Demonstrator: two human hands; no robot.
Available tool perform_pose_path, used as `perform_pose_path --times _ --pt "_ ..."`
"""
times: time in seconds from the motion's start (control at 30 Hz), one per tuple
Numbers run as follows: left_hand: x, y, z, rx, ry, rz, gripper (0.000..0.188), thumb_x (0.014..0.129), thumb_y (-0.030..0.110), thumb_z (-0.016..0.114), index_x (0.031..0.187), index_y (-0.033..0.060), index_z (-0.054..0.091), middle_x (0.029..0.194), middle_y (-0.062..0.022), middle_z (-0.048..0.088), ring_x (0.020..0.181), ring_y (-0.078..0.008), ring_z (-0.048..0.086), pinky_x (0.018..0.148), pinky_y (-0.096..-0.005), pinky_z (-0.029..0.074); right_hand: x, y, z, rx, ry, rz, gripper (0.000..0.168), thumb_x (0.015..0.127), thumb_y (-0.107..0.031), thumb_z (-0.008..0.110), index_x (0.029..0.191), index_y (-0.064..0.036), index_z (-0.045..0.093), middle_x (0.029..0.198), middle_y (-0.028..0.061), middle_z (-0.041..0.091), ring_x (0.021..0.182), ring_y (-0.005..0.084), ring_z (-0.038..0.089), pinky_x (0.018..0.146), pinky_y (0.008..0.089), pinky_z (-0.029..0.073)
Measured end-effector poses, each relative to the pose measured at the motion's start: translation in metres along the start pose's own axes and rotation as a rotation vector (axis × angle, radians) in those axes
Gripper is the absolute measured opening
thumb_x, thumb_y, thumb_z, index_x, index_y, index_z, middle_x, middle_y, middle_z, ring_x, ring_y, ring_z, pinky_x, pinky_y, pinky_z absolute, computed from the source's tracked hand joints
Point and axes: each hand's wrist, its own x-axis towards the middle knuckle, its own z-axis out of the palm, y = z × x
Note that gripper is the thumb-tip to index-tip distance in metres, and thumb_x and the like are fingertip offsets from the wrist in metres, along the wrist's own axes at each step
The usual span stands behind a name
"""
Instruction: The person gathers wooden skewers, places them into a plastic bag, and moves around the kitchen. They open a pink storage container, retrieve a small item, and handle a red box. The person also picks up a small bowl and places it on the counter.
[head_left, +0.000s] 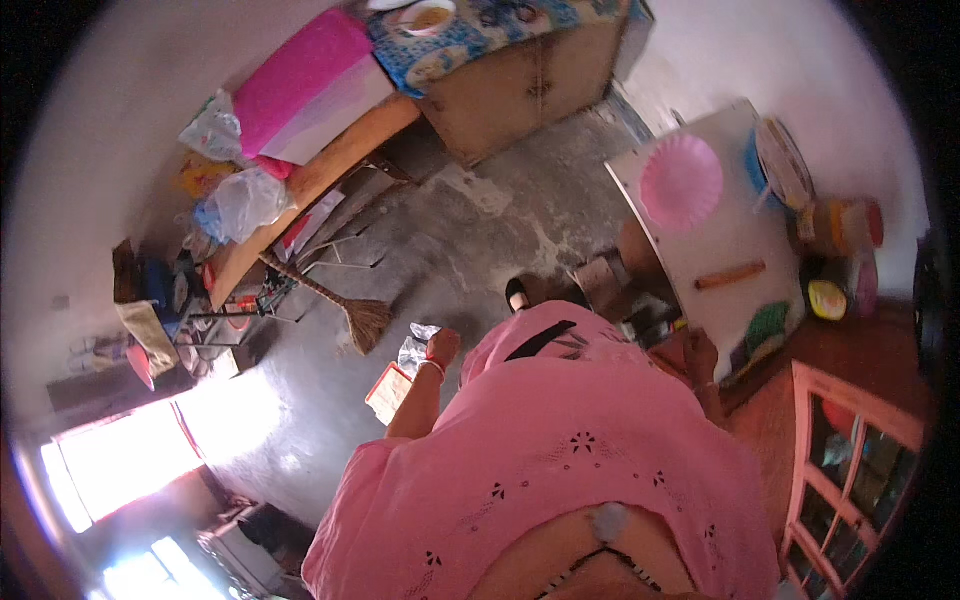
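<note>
My left hand (442, 346) hangs beside my pink garment, its fingers closed on a crumpled clear plastic bag (412, 354). Just below the bag, a red-rimmed container (388, 393) with pale contents shows; whether it hangs from the bag is unclear. My right hand (701, 354) is at the near edge of the pale tabletop (679, 161), blurred, its fingers seeming curled; whether it grips anything cannot be made out. On that tabletop lie a pink scalloped plate (682, 182), a wooden rolling pin (730, 275) and a green cloth (765, 324).
A straw broom (366, 321) leans from the wooden bench (352, 154), which holds plastic bags (247, 202) and a pink-covered box (307, 82). A cabinet (510, 90) stands beyond the concrete floor (480, 225). A pink-framed glazed door (814, 465) is at the lower right.
</note>
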Motion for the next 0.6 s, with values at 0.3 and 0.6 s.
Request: perform_pose_path --times 0.3,0.6 --pt "0.041 -0.024 -0.018 0.351 0.149 0.187 0.022 0.083 0.025 0.051 0.082 0.011 0.068 0.088 -0.0129 0.066 0.078 -0.0315 0.065 0.067 -0.0446 0.053 0.029 -0.018 -0.006 -0.158 -0.197 -0.044 0.028 0.092 -0.026 0.048 0.101 -0.003 0.061 0.087 0.015 0.064 0.078 0.0298 0.061 0.066 0.0385 0.049" --pt "0.038 -0.035 -0.032 0.397 0.148 0.223 0.019 0.079 0.024 0.055 0.078 0.0102 0.068 0.079 -0.0106 0.066 0.075 -0.0272 0.065 0.066 -0.0405 0.056 0.078 -0.143 -0.043 0.019 -0.375 -0.163 0.023 0.09 -0.019 0.05 0.103 -0.001 0.059 0.088 0.0154 0.062 0.078 0.0261 0.059 0.066 0.0361 0.047"
